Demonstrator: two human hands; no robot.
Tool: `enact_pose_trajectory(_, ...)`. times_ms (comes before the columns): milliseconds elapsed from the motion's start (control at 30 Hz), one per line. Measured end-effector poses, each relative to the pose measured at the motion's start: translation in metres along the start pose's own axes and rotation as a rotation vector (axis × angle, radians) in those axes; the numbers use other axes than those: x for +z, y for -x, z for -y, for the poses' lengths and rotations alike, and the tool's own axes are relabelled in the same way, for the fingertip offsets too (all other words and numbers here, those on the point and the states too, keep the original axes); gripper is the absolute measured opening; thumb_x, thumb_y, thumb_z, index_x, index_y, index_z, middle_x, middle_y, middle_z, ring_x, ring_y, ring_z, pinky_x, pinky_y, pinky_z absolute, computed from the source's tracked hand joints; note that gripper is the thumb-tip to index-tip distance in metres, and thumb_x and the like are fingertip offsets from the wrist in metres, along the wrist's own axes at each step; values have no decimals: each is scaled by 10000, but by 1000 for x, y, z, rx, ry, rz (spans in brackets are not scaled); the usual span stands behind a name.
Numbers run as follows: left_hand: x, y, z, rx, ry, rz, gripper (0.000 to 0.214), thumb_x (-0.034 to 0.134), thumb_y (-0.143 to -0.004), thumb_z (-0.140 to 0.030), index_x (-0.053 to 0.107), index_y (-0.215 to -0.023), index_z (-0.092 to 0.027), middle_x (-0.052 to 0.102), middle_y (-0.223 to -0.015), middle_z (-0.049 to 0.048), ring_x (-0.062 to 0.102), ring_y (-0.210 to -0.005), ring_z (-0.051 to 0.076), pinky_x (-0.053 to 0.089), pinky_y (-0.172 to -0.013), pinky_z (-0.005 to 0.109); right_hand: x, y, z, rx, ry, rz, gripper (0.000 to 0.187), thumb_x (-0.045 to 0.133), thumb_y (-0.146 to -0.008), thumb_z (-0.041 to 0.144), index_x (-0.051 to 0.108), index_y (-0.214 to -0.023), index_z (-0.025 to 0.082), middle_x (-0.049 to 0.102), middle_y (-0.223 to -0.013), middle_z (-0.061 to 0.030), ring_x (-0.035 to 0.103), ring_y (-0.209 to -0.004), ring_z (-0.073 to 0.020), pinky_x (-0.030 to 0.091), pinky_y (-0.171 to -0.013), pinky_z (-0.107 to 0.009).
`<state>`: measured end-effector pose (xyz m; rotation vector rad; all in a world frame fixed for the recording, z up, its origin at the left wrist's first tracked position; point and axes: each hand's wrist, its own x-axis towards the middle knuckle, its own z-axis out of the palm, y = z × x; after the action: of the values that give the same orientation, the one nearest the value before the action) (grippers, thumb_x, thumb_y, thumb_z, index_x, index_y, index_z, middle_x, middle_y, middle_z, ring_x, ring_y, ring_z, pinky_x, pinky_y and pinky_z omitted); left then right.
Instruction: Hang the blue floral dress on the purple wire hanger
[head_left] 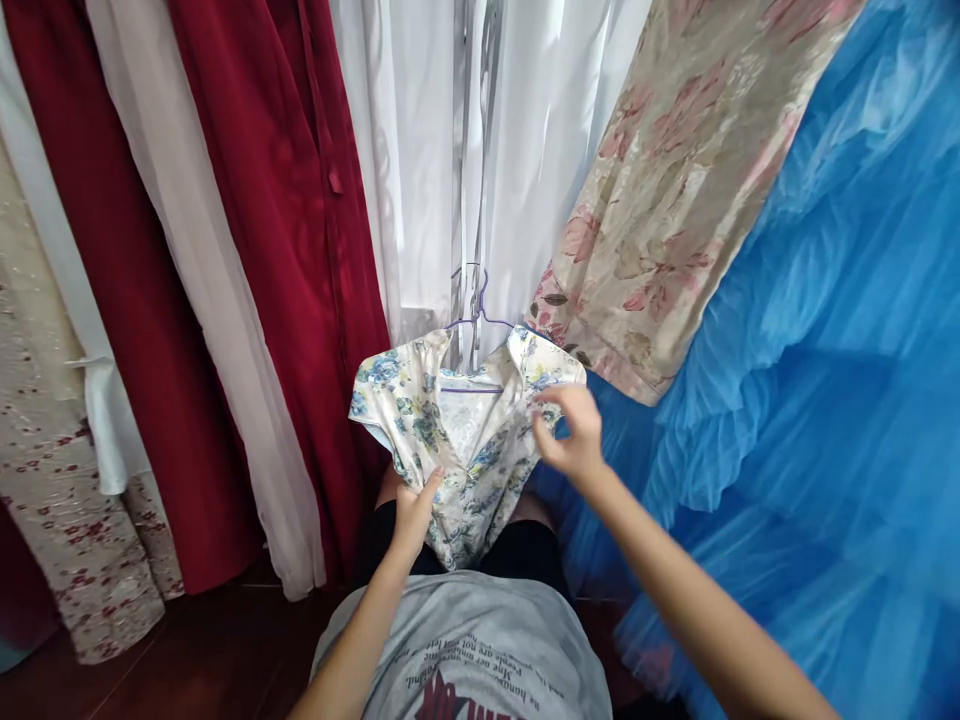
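Note:
A cream floral blouse (466,450) with blue flowers, a V-neck and short sleeves is in front of me on a thin purple hanger (484,305). My left hand (415,515) grips its left side below the sleeve, the thumb lying on top of the cloth. Over the right front, by the sleeve, is my right hand (574,435), slightly blurred. Its thumb and index finger are curved towards each other with a small gap at the tips, and I see no cloth held between them. The blouse's lower end lies over my lap.
Dark red cloth (277,200) and pale pink cloth (195,240) hang on the left, beside a beaded, flowered garment (52,480). White drapery (420,150) hangs behind the hanger. On the right are a beige pink-flowered garment (667,200) and blue ruffled tulle (840,400). The floor (217,650) is dark tile.

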<state>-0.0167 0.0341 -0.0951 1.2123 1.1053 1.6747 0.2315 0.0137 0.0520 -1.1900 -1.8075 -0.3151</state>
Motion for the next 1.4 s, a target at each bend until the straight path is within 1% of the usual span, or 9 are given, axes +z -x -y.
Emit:
enact_pose_trajectory(133, 7, 13, -11, -5, -12, 52, 392, 750, -802, -470, 708, -1101, -221, 736, -1205, 117, 657, -1215, 327, 513, -1056, 468, 59, 40, 46, 297, -114, 572, 341, 557, -921, 509, 648, -762, 221, 716, -744, -56, 663, -696, -242, 443, -611, -308)
enact_pose_trajectory(233, 2, 14, -17, -19, -34, 57, 393, 733, -814, -483, 702, -1096, -211, 739, -1183, 124, 668, -1187, 335, 522, -1033, 468, 85, 44, 59, 250, -107, 686, 400, 520, -965, 518, 640, -753, 201, 717, -733, -53, 646, -678, -207, 355, -560, -266)
enact_pose_trajectory(333, -9, 18, -20, 21, -100, 40, 503, 709, -844, -481, 595, -1268, -236, 680, -1286, 126, 639, -1224, 320, 501, -1058, 461, 81, 37, 57, 126, -55, 707, 438, 443, -1023, 467, 670, -762, 197, 730, -763, -73, 663, -718, -207, 354, -603, -269)
enact_pose_trajectory(467, -13, 34, -14, 336, -329, -251, 689, 684, -851, -463, 358, -1426, -267, 440, -1500, 177, 458, -1397, 334, 404, -1139, 497, 54, 38, 52, 38, 9, 828, 510, 378, -1052, 429, 686, -715, 201, 740, -745, -89, 698, -743, -230, 378, -644, -281)
enact_pose_trajectory(633, 14, 51, 7, 416, -548, 334, 220, 643, -855, -347, 603, -1066, -299, 663, -1059, 127, 638, -1080, 342, 496, -931, 484, 33, 44, 57, -124, 136, 906, 461, 410, -1034, 364, 734, -752, 196, 757, -764, -108, 699, -703, -231, 358, -602, -285)
enact_pose_trajectory(733, 27, 50, 6, 359, -591, 480, 125, 498, -930, -288, 603, -998, -287, 675, -897, 105, 671, -871, 304, 493, -761, 413, 19, 15, 51, -291, 198, 943, 381, 491, -990, 324, 750, -757, 169, 748, -737, -125, 663, -639, -225, 337, -584, -294)
enact_pose_trajectory(1033, 16, 41, -68, 437, -1097, 784, 197, 467, -923, -170, 608, -1039, -243, 710, -914, 58, 691, -858, 247, 418, -688, 296, -18, -187, 26, -288, 268, 696, 403, 540, -970, 316, 697, -639, 150, 656, -651, -79, 502, -576, -161, 316, -593, -307)
enact_pose_trajectory(1267, 5, 9, -86, 468, -1264, 1022, 126, 578, -869, -191, 673, -944, -227, 745, -881, 65, 713, -822, 273, 455, -696, 315, 3, -175, 26, -106, 172, 531, 398, 510, -980, 304, 656, -641, 158, 627, -626, -60, 511, -582, -156, 299, -575, -294)
enact_pose_trajectory(1400, 19, -32, -134, 566, -921, 727, 157, 564, -945, -306, 692, -972, -219, 732, -893, 43, 687, -811, 217, 469, -739, 298, 1, -155, 31, 16, -21, 384, 367, 486, -972, 281, 664, -680, 149, 597, -554, -24, 508, -555, -144, 316, -570, -271)
